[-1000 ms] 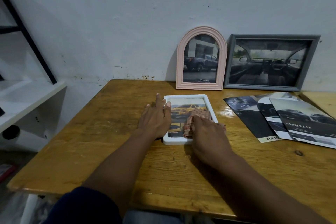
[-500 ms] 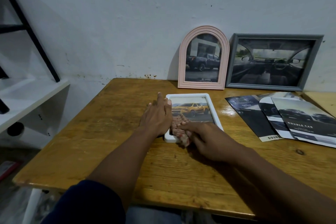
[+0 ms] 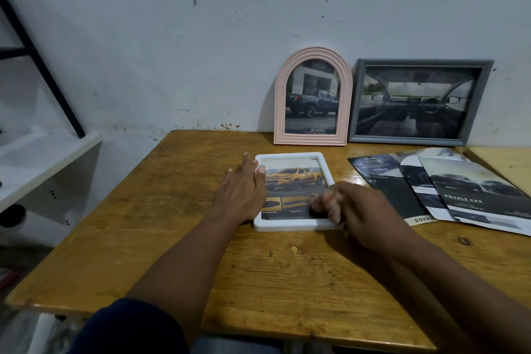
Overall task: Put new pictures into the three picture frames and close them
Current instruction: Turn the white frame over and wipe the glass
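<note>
The white frame [image 3: 294,192] lies flat near the middle of the wooden table [image 3: 178,238], a picture of a yellow truck showing in it — the third frame is judged to be the one in hand. The left hand [image 3: 242,192] is spread open and pressed against the frame's left edge; the right hand [image 3: 356,210], fingers curled and blurred, rests on the lower right corner, and whether anything is gripped cannot be told. The pink arched frame [image 3: 313,96] and grey frame [image 3: 416,100] lean against the wall, filled. Next, seating and closing would be called for.

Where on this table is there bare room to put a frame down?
Bare wood left of the left hand and along the table near edge. Crowded right: brochures; back: pink frame, grey frame.
</note>
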A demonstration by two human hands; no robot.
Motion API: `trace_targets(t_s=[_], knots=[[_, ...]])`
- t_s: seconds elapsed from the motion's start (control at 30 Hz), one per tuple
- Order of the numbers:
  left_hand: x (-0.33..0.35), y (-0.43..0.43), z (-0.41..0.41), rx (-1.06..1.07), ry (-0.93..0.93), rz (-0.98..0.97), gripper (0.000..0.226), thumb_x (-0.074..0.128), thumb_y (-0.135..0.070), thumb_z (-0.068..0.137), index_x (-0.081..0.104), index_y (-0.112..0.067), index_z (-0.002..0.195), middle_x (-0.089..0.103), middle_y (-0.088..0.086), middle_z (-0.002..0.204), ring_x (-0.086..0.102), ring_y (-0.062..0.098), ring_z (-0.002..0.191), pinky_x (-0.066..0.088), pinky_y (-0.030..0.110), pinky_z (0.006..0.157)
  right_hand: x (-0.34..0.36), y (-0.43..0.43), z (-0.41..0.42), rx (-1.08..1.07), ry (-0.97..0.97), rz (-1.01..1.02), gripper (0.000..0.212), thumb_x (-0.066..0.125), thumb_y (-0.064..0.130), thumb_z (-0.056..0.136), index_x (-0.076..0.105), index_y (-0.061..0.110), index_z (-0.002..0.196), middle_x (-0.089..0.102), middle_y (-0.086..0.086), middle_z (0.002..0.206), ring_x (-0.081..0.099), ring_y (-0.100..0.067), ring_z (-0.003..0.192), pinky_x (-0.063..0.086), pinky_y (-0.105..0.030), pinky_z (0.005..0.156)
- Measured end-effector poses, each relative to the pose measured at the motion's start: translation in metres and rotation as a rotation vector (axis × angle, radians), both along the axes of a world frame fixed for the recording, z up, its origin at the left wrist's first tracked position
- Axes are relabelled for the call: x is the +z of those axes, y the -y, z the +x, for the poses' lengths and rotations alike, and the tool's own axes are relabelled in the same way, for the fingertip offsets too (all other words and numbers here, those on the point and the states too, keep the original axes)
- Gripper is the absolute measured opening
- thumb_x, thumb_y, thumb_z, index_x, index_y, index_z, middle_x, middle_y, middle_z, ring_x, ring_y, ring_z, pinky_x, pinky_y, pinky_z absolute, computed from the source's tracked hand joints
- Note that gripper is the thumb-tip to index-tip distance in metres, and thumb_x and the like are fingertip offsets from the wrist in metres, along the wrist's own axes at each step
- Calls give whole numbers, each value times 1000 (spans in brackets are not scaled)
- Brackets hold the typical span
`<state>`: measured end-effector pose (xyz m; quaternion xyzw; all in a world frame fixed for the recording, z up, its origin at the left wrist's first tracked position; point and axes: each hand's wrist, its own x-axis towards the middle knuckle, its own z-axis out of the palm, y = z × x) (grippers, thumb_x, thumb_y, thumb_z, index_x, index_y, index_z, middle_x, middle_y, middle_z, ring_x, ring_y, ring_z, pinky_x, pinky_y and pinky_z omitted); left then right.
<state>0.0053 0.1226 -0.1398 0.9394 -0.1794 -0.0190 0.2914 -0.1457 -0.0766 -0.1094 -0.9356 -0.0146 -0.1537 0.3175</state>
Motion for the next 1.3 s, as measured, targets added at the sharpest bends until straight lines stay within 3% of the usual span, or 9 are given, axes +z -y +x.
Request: trace_targets(t_s=[0.1,0.17,0.37,0.5,0.6,0.87,1.03,1.2,1.3], knots=[[-3,0,4,-16,22,12,67,13,-55,106,9,-23,164,16,-1,170,8,34,156,11,49,123,32,14,28,-296,-78,606,33,39,12,105,66,22,89,69,-7,84,64,-12,72,49,-22,56],[-3,0,3,-33,35,33,65,14,-54,107,10,-23,164,14,-4,170,9,32,156,9,47,124,48,23,56,-366,-97,726,32,40,18,105,70,12,97,73,-13,88,68,-21,77,51,-30,61],[-6,0,5,-49,58,34,64,14,-54,106,14,-24,163,13,-4,170,10,28,156,8,44,124,26,22,127,-262,-69,185,11,48,15,100,56,16,108,62,-2,100,62,-20,94,54,-41,86],[-14,0,12,-44,69,21,69,12,-59,103,16,-24,163,16,-3,170,13,29,156,10,47,126,-18,28,139,-131,-273,-213,49,39,33,105,36,13,149,35,-14,156,32,-28,142,25,-39,116],[-15,0,13,-33,67,27,67,14,-57,105,17,-24,163,18,-2,169,13,30,156,10,46,126,-25,30,134,-130,-300,-215,58,34,36,106,18,14,157,9,-8,166,5,-23,153,9,-39,123],[-10,0,9,-40,79,27,63,16,-52,107,22,-19,162,21,0,168,17,30,155,8,43,125,-21,-6,23,-141,-290,-226,55,33,31,106,19,17,157,9,-1,166,9,-18,152,18,-40,118],[-10,3,9,-18,80,43,65,15,-54,107,19,-19,162,23,1,168,17,31,155,10,46,125,-28,-48,-28,-125,-230,-337,72,11,51,95,16,17,158,10,-3,166,1,-17,153,5,-37,123],[-10,0,13,-10,36,-3,89,-1,-71,90,24,-22,160,28,3,166,22,33,153,16,50,124,-37,-94,-9,5,-179,-396,80,2,44,84,6,15,159,2,-4,167,-6,-18,153,1,-41,124],[2,0,6,7,-77,-90,66,14,-61,104,24,-25,160,29,5,165,23,33,152,20,47,120,-24,-106,2,131,-222,-297,66,16,42,99,5,17,159,1,-3,167,-6,-15,152,-4,-36,123]])
